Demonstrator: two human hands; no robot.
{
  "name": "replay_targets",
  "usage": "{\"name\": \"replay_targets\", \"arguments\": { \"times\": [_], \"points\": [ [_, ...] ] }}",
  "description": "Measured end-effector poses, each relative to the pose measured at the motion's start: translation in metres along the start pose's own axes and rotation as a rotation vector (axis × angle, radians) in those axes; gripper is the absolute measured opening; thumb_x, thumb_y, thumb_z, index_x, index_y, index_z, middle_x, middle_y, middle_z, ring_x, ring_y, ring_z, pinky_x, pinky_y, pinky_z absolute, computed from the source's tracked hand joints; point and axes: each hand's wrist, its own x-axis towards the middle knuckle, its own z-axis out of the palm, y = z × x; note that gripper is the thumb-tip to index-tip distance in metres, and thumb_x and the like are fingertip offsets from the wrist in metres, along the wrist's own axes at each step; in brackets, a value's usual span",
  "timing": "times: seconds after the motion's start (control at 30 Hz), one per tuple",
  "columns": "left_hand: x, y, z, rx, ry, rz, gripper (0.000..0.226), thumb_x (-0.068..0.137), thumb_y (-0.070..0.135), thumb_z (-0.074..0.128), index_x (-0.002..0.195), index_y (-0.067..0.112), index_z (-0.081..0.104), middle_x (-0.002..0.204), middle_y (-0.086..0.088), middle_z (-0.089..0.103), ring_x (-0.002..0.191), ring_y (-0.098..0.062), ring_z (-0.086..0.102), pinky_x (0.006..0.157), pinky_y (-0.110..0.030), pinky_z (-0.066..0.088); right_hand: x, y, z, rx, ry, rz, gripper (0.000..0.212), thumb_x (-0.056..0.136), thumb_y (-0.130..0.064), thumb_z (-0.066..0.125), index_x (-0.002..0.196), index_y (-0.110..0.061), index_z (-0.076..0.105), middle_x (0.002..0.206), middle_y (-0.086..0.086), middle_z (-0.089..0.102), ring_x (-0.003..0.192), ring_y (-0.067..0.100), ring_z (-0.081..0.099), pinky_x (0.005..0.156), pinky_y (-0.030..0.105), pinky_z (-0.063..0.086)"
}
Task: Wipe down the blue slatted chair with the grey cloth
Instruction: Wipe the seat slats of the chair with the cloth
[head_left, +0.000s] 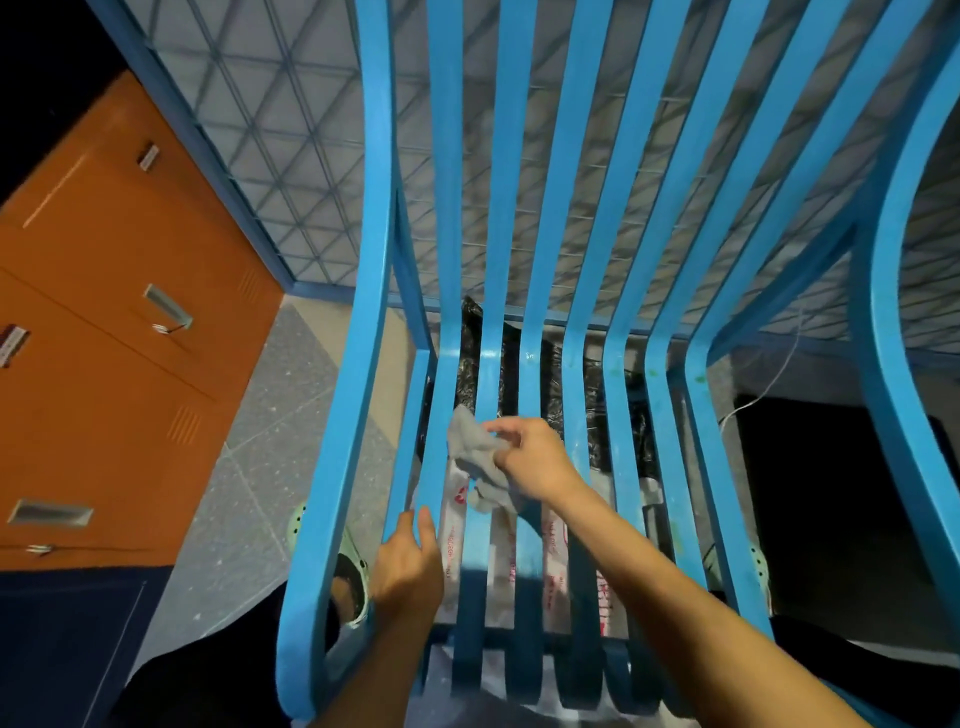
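Seen from above, a person's two bare forearms reach forward over the front edge of the blue slatted chair (540, 291). The left hand (408, 564) lies nearest, at the front left part of the seat, palm down, its thumb and fingers wrapped around one of the leftmost seat slats and gripping it. The right forearm enters from the lower right and runs diagonally up and to the left across the seat; the right hand (535, 460) sits near the middle of the seat, wrist slightly bent, fingers curled and pinching the grey cloth (475, 460). The cloth is bunched, pressed against the second and third slats from the left, just beyond the left hand; its long axis runs diagonally from upper left to lower right, with a loose end hanging toward the front edge. The chair's slats run with their long axes away from the viewer, along the seat, then bend upward into the backrest at the far edge; a curved armrest flanks each side. Through the gaps between slats, white plastic bags with red print (498, 545) show beneath the front of the seat and a black plastic bag (470, 358) beneath its rear. Orange metal lockers (109, 322) stand at the far left, and a blue-framed wire mesh panel (291, 156) rises behind the backrest.
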Motion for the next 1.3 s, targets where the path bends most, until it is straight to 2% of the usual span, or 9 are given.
{"name": "replay_targets", "arguments": {
  "times": [0.1,0.2,0.37,0.5,0.63,0.83,0.93,1.1,1.3],
  "points": [
    [-0.005,-0.009,0.000,-0.049,0.073,0.048,0.062,0.097,0.060,0.019,0.121,0.015,0.055,0.094,-0.010,0.062,0.073,-0.019,0.057,0.070,-0.027,0.046,0.011,0.002,0.015,-0.126,0.048,-0.067,0.039,0.086,0.001,0.060,0.121,-0.015,0.066,0.117,0.006,0.068,0.105,0.020,0.063,0.093,0.030,0.051],
    [0.000,-0.023,0.013,0.010,0.044,0.197,0.030,0.108,0.017,0.026,0.118,0.003,0.050,0.084,-0.020,0.069,0.048,-0.026,0.057,0.043,-0.029,0.050,0.011,0.009,0.027,-0.375,0.036,-0.187,0.038,0.084,0.000,0.057,0.117,-0.019,0.063,0.112,0.007,0.058,0.098,0.027,0.060,0.085,0.038,0.051],
    [0.004,-0.008,0.002,0.135,-0.155,0.227,0.016,0.098,0.016,0.052,0.105,0.005,0.061,0.075,-0.012,0.066,0.048,-0.019,0.058,0.036,-0.023,0.045,0.005,0.009,0.027,-0.553,0.124,-0.303,0.034,0.082,0.003,0.057,0.107,-0.019,0.048,0.101,0.003,0.038,0.065,0.028,0.051,0.058,0.043,0.048],
    [0.014,-0.023,0.015,0.391,-0.005,0.279,0.017,0.079,0.000,0.065,0.095,-0.002,0.067,0.072,-0.020,0.064,0.040,-0.030,0.055,0.036,-0.030,0.048,-0.024,0.019,0.046,-0.611,0.071,-0.314,0.037,0.091,-0.006,0.054,0.121,-0.023,0.043,0.107,0.000,0.031,0.072,0.020,0.050,0.062,0.039,0.052],
    [0.014,-0.027,0.018,0.394,-0.021,0.278,0.025,0.089,-0.002,0.039,0.098,0.002,0.063,0.073,-0.017,0.063,0.042,-0.029,0.055,0.039,-0.027,0.047,-0.053,0.028,0.055,-0.564,-0.016,-0.299,0.048,0.097,-0.021,0.049,0.139,-0.027,0.029,0.124,-0.003,0.031,0.089,0.016,0.052,0.074,0.034,0.056],
    [0.010,-0.018,0.007,0.378,-0.119,0.284,0.024,0.090,0.003,0.042,0.113,0.001,0.049,0.079,-0.019,0.064,0.051,-0.031,0.059,0.046,-0.030,0.050,-0.063,0.018,0.048,-0.437,-0.109,-0.308,0.030,0.102,-0.041,0.032,0.123,-0.022,0.041,0.113,0.004,0.058,0.100,0.027,0.059,0.078,0.038,0.044],
    [0.016,-0.001,-0.001,0.206,0.048,0.199,0.032,0.104,0.031,0.035,0.117,0.010,0.056,0.090,-0.014,0.063,0.079,-0.032,0.060,0.071,-0.035,0.046,-0.049,0.015,0.033,-0.484,-0.047,-0.437,0.016,0.100,-0.047,0.031,0.109,-0.036,0.039,0.099,-0.003,0.060,0.086,0.020,0.061,0.076,0.044,0.049],
    [0.053,0.041,0.017,0.100,0.067,0.106,0.052,0.104,0.041,0.031,0.148,0.014,0.036,0.144,-0.016,0.049,0.127,-0.037,0.050,0.100,-0.045,0.041,0.005,0.003,0.007,-0.484,-0.030,-0.340,0.022,0.097,-0.042,0.038,0.089,-0.021,0.040,0.080,0.008,0.056,0.072,0.026,0.052,0.064,0.043,0.040],
    [0.057,0.051,0.034,0.189,0.234,0.215,0.054,0.101,0.043,0.035,0.144,0.012,0.044,0.131,-0.013,0.062,0.098,-0.034,0.067,0.073,-0.041,0.056,0.075,-0.007,-0.023,-0.631,-0.028,-0.347,0.016,0.100,-0.025,0.040,0.095,-0.010,0.043,0.087,0.012,0.044,0.070,0.031,0.047,0.059,0.041,0.037]
  ]
}}
